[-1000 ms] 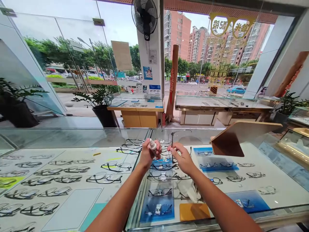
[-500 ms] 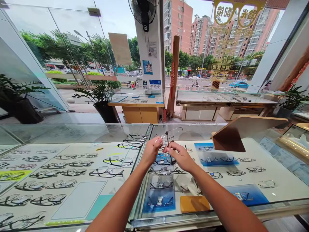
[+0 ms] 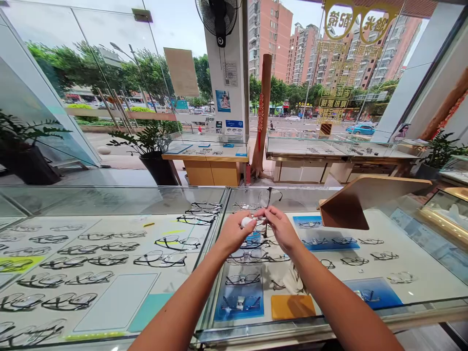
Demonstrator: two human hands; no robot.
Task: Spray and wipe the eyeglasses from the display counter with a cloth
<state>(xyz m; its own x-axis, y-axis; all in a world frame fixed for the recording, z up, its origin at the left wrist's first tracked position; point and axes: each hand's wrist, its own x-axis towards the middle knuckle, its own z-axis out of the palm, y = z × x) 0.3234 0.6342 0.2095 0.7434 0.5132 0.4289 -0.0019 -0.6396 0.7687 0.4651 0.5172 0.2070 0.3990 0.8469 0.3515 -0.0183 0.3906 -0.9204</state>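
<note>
Above the glass counter, my right hand (image 3: 281, 228) pinches a pair of eyeglasses (image 3: 269, 199) by its thin dark frame. The glasses are turned on edge, with parts sticking out above and below the fingers. My left hand (image 3: 236, 231) is closed beside it, its fingertips meeting the right fingers at the frame. Under the left thumb shows a small rounded white object (image 3: 246, 223), too small to tell its kind. Beneath both hands, several eyeglasses (image 3: 243, 279) lie inside the case, partly hidden by my hands and forearms.
The glass display case (image 3: 219, 292) spans the front, with rows of eyeglasses (image 3: 69, 263) at left. On the right a tilted wooden-framed mirror (image 3: 347, 209) stands on the counter. A yellow-brown case (image 3: 292, 307) and a crumpled pale cloth (image 3: 293, 280) are near the front edge.
Both hands have shifted slightly right with the eyeglasses, which have turned so a lens now shows above the fingers. The white object under my left thumb shows more clearly.
</note>
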